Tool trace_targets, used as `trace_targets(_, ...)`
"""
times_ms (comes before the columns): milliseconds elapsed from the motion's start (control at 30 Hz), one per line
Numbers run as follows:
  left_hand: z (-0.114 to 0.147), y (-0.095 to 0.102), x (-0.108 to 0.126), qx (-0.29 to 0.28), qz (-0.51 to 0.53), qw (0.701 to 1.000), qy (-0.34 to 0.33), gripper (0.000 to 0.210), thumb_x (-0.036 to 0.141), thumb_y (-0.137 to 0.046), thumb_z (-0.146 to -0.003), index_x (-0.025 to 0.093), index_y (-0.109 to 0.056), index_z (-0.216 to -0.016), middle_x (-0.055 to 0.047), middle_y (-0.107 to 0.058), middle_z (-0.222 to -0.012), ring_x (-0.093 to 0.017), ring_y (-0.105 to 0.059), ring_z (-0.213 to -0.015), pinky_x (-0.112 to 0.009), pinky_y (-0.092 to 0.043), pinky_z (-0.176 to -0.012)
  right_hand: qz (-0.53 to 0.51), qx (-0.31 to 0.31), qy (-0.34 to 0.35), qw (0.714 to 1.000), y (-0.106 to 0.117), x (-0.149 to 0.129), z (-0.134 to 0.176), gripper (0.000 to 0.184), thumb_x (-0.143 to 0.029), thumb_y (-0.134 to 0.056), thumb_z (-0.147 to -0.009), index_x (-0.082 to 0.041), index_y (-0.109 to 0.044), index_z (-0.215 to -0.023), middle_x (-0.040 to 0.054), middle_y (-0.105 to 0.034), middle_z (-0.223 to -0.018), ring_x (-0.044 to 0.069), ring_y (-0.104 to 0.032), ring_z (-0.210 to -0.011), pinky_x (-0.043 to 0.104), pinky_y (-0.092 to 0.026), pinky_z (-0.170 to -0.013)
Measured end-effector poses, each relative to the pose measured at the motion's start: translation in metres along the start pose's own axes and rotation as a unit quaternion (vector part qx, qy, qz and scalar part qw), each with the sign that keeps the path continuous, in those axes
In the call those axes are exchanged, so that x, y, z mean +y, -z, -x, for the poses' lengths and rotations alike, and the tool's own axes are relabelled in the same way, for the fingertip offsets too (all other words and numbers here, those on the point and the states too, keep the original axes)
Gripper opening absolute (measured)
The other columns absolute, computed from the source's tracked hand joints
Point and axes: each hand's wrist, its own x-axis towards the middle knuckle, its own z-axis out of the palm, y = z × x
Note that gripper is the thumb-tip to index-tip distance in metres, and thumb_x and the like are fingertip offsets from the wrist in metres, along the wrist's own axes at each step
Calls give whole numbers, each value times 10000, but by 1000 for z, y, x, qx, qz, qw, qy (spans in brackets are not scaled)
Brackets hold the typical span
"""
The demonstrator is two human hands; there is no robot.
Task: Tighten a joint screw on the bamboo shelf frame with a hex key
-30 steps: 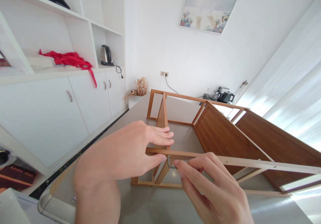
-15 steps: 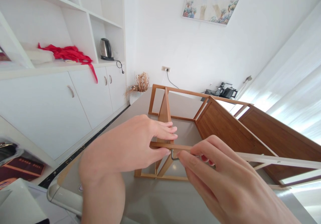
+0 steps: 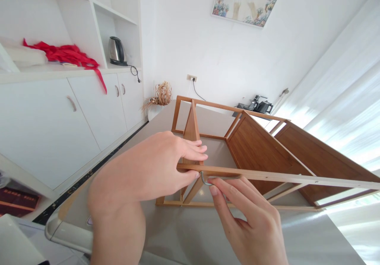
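A wooden shelf unit lies on its side on the grey table, its boards standing between long rails. My left hand grips the near rail at its left end, thumb on the near side and fingers over the top against the end board. My right hand pinches a bent metal hex key between thumb and fingers. The key's short end meets the rail beside my left thumb tip; whether it sits in a screw head is hidden.
White cabinets run along the left, with a kettle and red cloth on the shelves. A pot of dried plants stands past the table's far edge. Coffee equipment is at the back right, near white curtains.
My right hand has swung lower and turned, uncovering more of the rail and the hex key. My left hand keeps its hold. The whole view has shifted slightly.
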Motion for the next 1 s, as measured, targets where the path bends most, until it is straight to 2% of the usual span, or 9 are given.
trace_targets(167, -2, 0, 1, 5, -2, 1000, -2, 458, 286, -679, -877, 310, -746, -1329, 149, -708, -1351, -119, -664, -1313, -148, -463, -1150, -40, -4, -80, 996, -21, -1, 17, 139, -185, -645, -994, -240, -740, -1078, -34, -691, -765, 85, -614, -610, 173, -515, -567)
trace_targets(267, -2, 1, 1, 5, -5, 1000, 2, 449, 311, -686, -881, 312, -749, -1325, 145, -717, -1342, -123, -663, -1316, -157, -472, -1145, -79, -8, -90, 993, -33, -1, 22, 124, -177, -612, -1011, -239, -712, -1051, -37, -712, -796, 77, -658, -639, 161, -534, -619)
trace_targets(367, -2, 0, 0, 5, -7, 1000, -2, 439, 312, -681, -889, 322, -751, -1322, 148, -717, -1345, -110, -663, -1314, -142, -484, -1120, -92, -2, -58, 994, -42, 0, 22, 137, -135, -578, -1018, -223, -677, -1055, -17, -728, -846, 90, -694, -719, 182, -550, -688)
trace_targets(500, -2, -1, -1, 5, -6, 1000, -5, 406, 320, -685, -887, 360, -773, -1281, 164, -711, -1350, -112, -654, -1327, -156, -491, -1124, -57, 35, 6, 998, -47, 5, 23, 200, -55, -560, -987, -186, -641, -1115, 1, -662, -791, 110, -607, -668, 225, -514, -621)
trace_targets(633, -3, -1, 0, 4, -10, 1000, 5, 397, 334, -675, -890, 361, -779, -1272, 161, -695, -1373, -136, -648, -1339, -192, -512, -1126, -9, 66, 36, 997, -47, 9, 28, 310, 9, -524, -950, -156, -632, -1190, 38, -659, -832, 136, -587, -714, 259, -523, -638)
trace_targets(767, -2, -2, -2, 3, -6, 1000, 4, 407, 351, -674, -896, 352, -771, -1292, 150, -700, -1368, -150, -659, -1328, -204, -508, -1137, 14, 53, 48, 997, -41, 13, 27, 309, 23, -519, -944, -165, -632, -1161, 38, -652, -817, 142, -545, -705, 269, -502, -623)
trace_targets(933, -2, -3, -4, 8, -4, 1000, -16, 401, 301, -664, -907, 372, -771, -1287, 162, -715, -1352, -124, -656, -1328, -164, -484, -1133, 43, 31, 83, 995, -30, 20, 19, 320, 31, -559, -934, -153, -644, -1181, 79, -713, -916, 175, -619, -813, 293, -538, -718)
trace_targets(1000, -2, -3, -3, 8, -6, 1000, -17, 393, 298, -660, -911, 366, -774, -1280, 157, -719, -1349, -125, -651, -1335, -165, -488, -1128, 56, 25, 94, 994, -26, 21, 16, 308, 29, -582, -929, -148, -650, -1172, 74, -707, -893, 172, -615, -802, 286, -532, -711)
